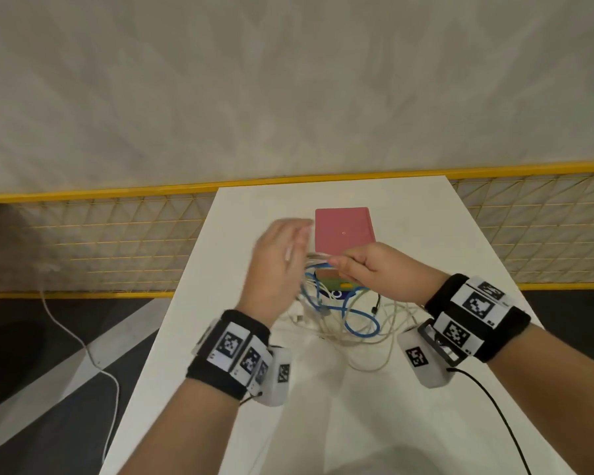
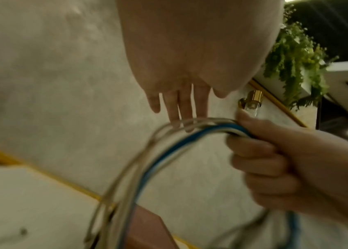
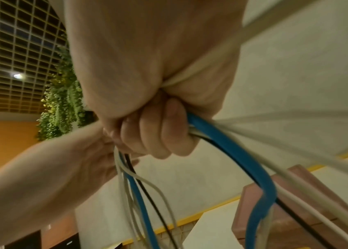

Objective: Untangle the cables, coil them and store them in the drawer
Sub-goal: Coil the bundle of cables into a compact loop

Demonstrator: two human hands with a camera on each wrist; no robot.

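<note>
The right hand is curled into a fist round a bundle of thin tangled cables, one bright blue, one black and several off-white, and holds the top of the bundle above the white surface. The left hand is spread, fingers straight and relaxed, just beside the right fist; its fingertips meet the arch of strands that leaves the fist, without closing on any. Below both hands the rest of the cables hang down and lie in loose overlapping loops on the surface.

The step in hand looks like the untangling itself. To do it well, the right hand should probably loosen its fist, since a tight hold keeps every strand locked together. The left hand would do best to pick one cable, the blue cable being easiest to follow, and trace it to a free end before drawing it out slowly through the loops, not tugging at the middle, which could tighten knots.

Just beyond the hands stands a pink rectangular box with drawers. Whether a drawer is open, and what is inside, cannot be told; no cable appears stored yet.
</note>
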